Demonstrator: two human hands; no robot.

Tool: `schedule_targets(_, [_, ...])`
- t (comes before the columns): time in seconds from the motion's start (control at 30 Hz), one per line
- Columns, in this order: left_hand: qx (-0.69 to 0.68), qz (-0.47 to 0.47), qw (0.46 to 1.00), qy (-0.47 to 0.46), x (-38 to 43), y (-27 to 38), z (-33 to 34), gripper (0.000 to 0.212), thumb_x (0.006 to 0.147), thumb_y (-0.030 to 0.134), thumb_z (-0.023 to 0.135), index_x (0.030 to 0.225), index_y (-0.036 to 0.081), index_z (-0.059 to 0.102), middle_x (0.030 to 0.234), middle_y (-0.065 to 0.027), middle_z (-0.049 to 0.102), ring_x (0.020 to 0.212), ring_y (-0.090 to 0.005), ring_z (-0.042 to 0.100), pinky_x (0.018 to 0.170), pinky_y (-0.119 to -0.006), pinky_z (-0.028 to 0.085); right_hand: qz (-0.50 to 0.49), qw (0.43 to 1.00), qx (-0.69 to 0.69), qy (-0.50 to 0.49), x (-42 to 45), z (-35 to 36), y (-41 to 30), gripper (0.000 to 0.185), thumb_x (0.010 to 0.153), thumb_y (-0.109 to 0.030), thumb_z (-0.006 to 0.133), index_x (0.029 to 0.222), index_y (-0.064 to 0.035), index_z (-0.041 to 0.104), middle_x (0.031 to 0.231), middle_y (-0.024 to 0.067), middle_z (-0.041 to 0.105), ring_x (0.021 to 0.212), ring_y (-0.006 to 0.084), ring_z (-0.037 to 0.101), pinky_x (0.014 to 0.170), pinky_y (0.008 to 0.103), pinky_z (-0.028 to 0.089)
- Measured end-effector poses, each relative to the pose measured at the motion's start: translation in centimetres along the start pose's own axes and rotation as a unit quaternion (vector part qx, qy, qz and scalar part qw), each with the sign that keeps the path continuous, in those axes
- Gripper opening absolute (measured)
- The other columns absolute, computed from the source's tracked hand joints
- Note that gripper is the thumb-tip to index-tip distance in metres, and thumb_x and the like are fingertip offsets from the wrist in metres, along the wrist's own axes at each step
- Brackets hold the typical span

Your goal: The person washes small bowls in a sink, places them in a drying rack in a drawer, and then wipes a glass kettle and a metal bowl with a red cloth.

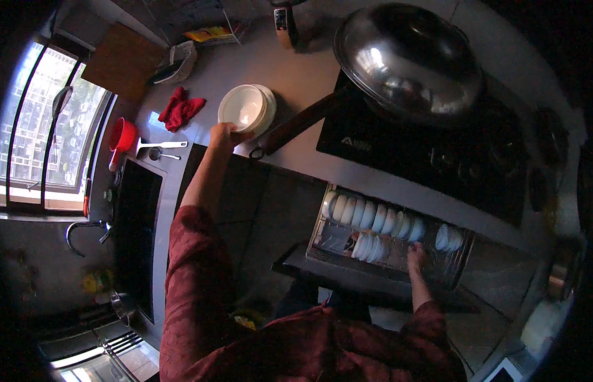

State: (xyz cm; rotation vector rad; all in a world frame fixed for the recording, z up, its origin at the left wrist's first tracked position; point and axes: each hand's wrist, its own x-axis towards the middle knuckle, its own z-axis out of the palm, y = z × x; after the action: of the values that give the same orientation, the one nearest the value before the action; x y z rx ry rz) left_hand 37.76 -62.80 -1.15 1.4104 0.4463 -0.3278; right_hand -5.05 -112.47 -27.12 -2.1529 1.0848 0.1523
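Note:
On the counter, a stack of white bowls (241, 109) stands with its open side up. My left hand (226, 135) grips the near rim of this stack, with the fingers partly hidden behind it. Below the counter a dish drawer (320, 253) is pulled out. White bowls (368, 215) stand on edge in a row along its back. A group of white plates (368, 248) leans in the front left part, and more white dishes (448, 238) sit at the right end. My right hand (416, 258) reaches into the drawer near the row's right end; its fingers are too dark to make out.
A lidded wok (406, 62) rests on the black cooktop (373, 143), its long handle (301, 119) pointing toward the bowls. Left on the counter lie a red cloth (179, 110), a red ladle (122, 136) and a white-handled utensil (165, 144). A sink faucet (86, 229) is further left.

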Motion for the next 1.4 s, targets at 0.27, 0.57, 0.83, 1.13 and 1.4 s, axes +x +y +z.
schedule_targets(0.27, [0.049, 0.066, 0.996, 0.036, -7.1, -0.8, -4.5, 0.036, 0.073, 0.009, 0.052, 0.105, -0.009, 0.05, 0.094, -0.0149, 0.058, 0.076, -0.0247, 0.061, 0.063, -0.036, 0.054, -0.125, 0.975, 0.179, -0.032, -5.3, 1.9, -7.1, 0.03, 0.078, -0.001, 0.053, 0.108, -0.0061, 0.056, 0.088, 0.0028, 0.057, 0.074, 0.0123, 0.053, 0.058, 0.0249, 0.043])
schedule_targets(0.57, [0.284, -0.058, 0.955, -0.063, -17.7, -8.8, -3.4, 0.021, 0.072, 0.009, 0.058, 0.088, -0.005, 0.06, 0.074, -0.0076, 0.061, 0.064, -0.0174, 0.058, 0.058, -0.029, 0.048, -0.037, 0.77, 0.387, -0.505, -13.3, -0.2, -25.1, 0.048, 0.088, -0.037, 0.048, 0.124, -0.0063, 0.041, 0.111, 0.0067, 0.054, 0.094, 0.0165, 0.057, 0.067, 0.0275, 0.049])
schedule_targets(0.83, [0.308, -0.159, 0.925, -0.156, -20.7, -23.0, 6.4, 0.028, 0.076, 0.007, 0.053, 0.096, -0.012, 0.053, 0.074, -0.0196, 0.059, 0.062, -0.0313, 0.063, 0.043, -0.037, 0.052, -0.088, 0.883, 0.234, -0.397, -12.3, 2.0, -23.3, 0.046, 0.069, -0.017, 0.062, 0.111, -0.0018, 0.049, 0.101, 0.0106, 0.057, 0.095, 0.0216, 0.053, 0.084, 0.0318, 0.04])
schedule_targets(1.13, [0.243, -0.216, 0.927, -0.185, -16.9, -19.0, 6.0, 0.039, 0.086, 0.038, 0.05, 0.089, -0.001, 0.057, 0.077, -0.0096, 0.059, 0.062, -0.0179, 0.057, 0.052, -0.033, 0.049, -0.085, 0.96, 0.088, -0.253, -4.9, 15.8, -9.4, 0.041, 0.066, -0.004, 0.047, 0.107, -0.0022, 0.052, 0.101, 0.0207, 0.057, 0.098, 0.0358, 0.054, 0.083, 0.0412, 0.043])
schedule_targets(1.4, [0.057, -0.076, 0.994, -0.054, -11.7, -7.4, 0.6, 0.045, 0.086, 0.05, 0.045, 0.094, 0.007, 0.054, 0.086, -0.0094, 0.062, 0.074, -0.0212, 0.061, 0.063, -0.032, 0.047, -0.042, 0.955, -0.125, -0.266, -4.7, 18.1, -13.6, 0.036, 0.076, -0.011, 0.046, 0.111, -0.0022, 0.052, 0.11, 0.0227, 0.054, 0.105, 0.0361, 0.051, 0.087, 0.0418, 0.042])
